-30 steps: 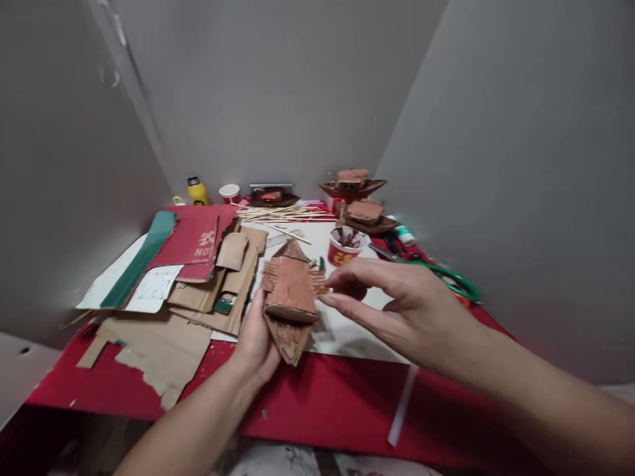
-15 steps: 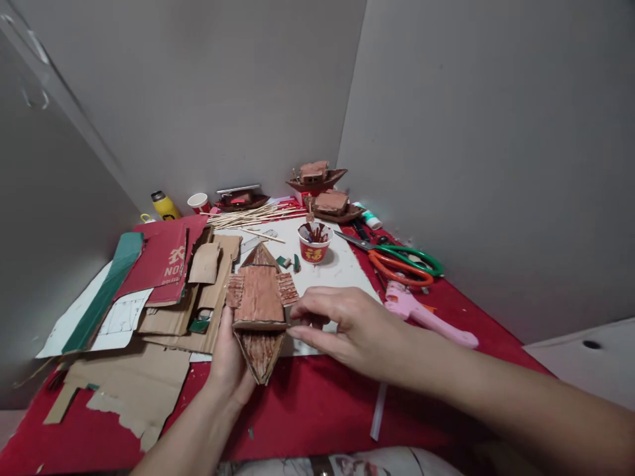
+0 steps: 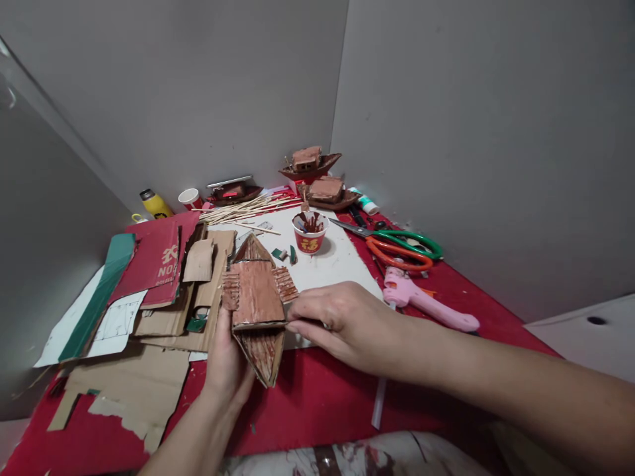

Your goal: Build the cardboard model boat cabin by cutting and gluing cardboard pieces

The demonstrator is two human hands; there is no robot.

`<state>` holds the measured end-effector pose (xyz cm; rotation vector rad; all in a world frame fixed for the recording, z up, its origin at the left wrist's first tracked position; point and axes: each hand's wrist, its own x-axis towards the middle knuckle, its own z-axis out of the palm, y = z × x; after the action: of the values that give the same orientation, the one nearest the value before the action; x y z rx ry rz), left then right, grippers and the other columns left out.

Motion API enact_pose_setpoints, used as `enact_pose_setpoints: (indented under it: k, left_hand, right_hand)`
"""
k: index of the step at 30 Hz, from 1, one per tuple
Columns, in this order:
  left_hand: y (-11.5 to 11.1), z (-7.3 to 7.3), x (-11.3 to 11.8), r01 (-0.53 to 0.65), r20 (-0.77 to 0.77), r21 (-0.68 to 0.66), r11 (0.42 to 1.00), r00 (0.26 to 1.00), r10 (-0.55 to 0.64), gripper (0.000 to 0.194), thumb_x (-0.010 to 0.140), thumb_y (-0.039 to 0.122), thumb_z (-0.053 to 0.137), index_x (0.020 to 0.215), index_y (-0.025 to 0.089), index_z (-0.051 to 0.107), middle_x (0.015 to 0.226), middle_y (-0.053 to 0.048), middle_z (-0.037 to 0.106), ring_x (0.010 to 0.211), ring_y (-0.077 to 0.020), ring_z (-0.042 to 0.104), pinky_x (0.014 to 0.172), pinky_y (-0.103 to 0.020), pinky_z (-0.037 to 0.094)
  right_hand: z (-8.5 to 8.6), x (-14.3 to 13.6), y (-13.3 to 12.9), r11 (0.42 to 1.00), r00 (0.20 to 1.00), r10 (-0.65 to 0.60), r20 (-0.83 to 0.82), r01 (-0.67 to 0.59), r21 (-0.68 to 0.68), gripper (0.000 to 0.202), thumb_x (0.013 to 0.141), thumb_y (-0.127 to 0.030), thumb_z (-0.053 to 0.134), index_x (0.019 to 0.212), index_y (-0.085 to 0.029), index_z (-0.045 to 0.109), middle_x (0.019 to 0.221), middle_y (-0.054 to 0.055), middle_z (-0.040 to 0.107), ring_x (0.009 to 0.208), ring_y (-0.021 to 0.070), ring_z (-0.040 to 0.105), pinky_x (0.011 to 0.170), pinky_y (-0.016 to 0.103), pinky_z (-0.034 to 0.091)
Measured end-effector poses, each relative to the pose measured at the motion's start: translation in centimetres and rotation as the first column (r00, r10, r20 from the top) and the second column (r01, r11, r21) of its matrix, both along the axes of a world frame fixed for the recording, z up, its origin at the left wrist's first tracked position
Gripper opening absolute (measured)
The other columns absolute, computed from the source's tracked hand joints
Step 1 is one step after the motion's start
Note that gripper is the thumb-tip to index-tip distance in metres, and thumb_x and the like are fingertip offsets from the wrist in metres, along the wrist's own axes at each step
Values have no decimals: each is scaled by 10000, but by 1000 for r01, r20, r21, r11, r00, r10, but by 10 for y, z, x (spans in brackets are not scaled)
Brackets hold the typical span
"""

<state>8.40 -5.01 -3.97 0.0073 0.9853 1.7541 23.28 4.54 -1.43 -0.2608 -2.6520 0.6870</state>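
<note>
A brown cardboard model boat (image 3: 258,292) with pointed ends, a flat reddish roof and ridged flaps on both sides is held up over the table. My left hand (image 3: 225,360) supports it from below and along its left side, the fingers mostly hidden beneath the hull. At the roof's lower right corner, my right hand (image 3: 332,317) has thumb and forefinger pinched together; anything between them is too small to make out. Beyond the boat, a red and white paper cup (image 3: 310,238) with brown paint inside stands on a white sheet (image 3: 342,264).
Cardboard pieces (image 3: 149,370) lie at the left. Wooden sticks (image 3: 243,210), a white cup (image 3: 190,197), a yellow bottle (image 3: 156,203) and finished boats (image 3: 308,165) stand behind. Scissors (image 3: 404,248) and a pink glue gun (image 3: 431,304) are at the right on the red cloth (image 3: 307,403).
The view has shifted slightly. The right thumb and forefinger have closed together at the roof's corner, and the boat stays in my left hand.
</note>
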Motion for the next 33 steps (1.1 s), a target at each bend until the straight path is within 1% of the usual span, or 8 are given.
enact_pose_setpoints:
  k: [6, 10, 14, 18, 24, 26, 29, 33]
  left_hand:
    - [-1, -7, -2, 12, -38, 17, 1000, 999, -11, 433, 944, 403, 498, 1264, 149, 641, 1139, -103, 744, 1184, -277, 626, 1049, -429, 465]
    - [0, -7, -2, 10, -53, 21, 1000, 999, -9, 413, 941, 381, 507, 1250, 147, 649, 1128, -100, 748, 1185, -273, 624, 1044, -424, 471]
    - [0, -6, -1, -18, -77, 2, 1000, 997, 19, 397, 955, 345, 477, 1247, 141, 651, 1116, -106, 751, 1182, -274, 627, 1040, -430, 474]
    - [-1, -6, -1, -38, -78, 9, 999, 996, 39, 396, 953, 333, 473, 1255, 145, 646, 1112, -104, 753, 1179, -278, 629, 1035, -437, 477]
    - [-1, -2, 1, -36, -35, 32, 999, 999, 37, 404, 938, 249, 456, 1300, 162, 614, 1139, -93, 746, 1173, -271, 635, 1022, -429, 486]
    - [0, 0, 1, -45, -22, 18, 999, 999, 45, 411, 938, 238, 442, 1304, 156, 609, 1142, -96, 745, 1164, -272, 641, 1016, -427, 491]
    - [1, 1, 1, -38, 1, 10, 999, 999, 38, 415, 947, 238, 419, 1308, 148, 603, 1140, -103, 745, 1157, -270, 645, 1013, -428, 491]
    - [0, -1, 0, -10, -15, 47, 999, 1000, 11, 404, 959, 267, 426, 1297, 145, 609, 1139, -103, 745, 1158, -263, 643, 1016, -422, 488]
  right_hand:
    - [6, 1, 4, 999, 999, 35, 36, -34, -39, 219, 931, -134, 572, 714, -159, 589, 681, -11, 583, 608, 122, 503, 603, 235, 372]
    - [6, 0, 7, 997, 997, 36, 70, -31, -69, 208, 925, -128, 582, 719, -154, 587, 686, -10, 583, 624, 119, 519, 611, 224, 382]
    - [5, -1, 7, 998, 997, 24, 68, -20, -56, 177, 922, -127, 584, 749, -153, 611, 712, -2, 614, 639, 122, 536, 617, 223, 385]
    - [5, 0, 5, 999, 996, -28, 81, 30, -34, 151, 918, -146, 600, 770, -152, 630, 729, 12, 647, 648, 134, 554, 611, 231, 380]
    - [5, 1, 1, 995, 990, -104, 99, 103, 10, 87, 908, -212, 634, 847, -153, 654, 759, 32, 681, 675, 171, 606, 616, 260, 383]
    - [5, 3, -1, 992, 990, -124, 74, 121, 39, 103, 908, -233, 636, 847, -152, 655, 751, 36, 678, 667, 180, 607, 614, 272, 382]
    - [3, 4, -3, 989, 991, -130, -14, 130, 72, 107, 912, -230, 629, 864, -140, 660, 755, 44, 668, 673, 185, 602, 625, 280, 396]
    - [-1, 0, -6, 990, 983, -68, -172, 87, 107, 109, 936, -216, 590, 937, -128, 654, 810, 56, 644, 715, 181, 581, 650, 280, 408]
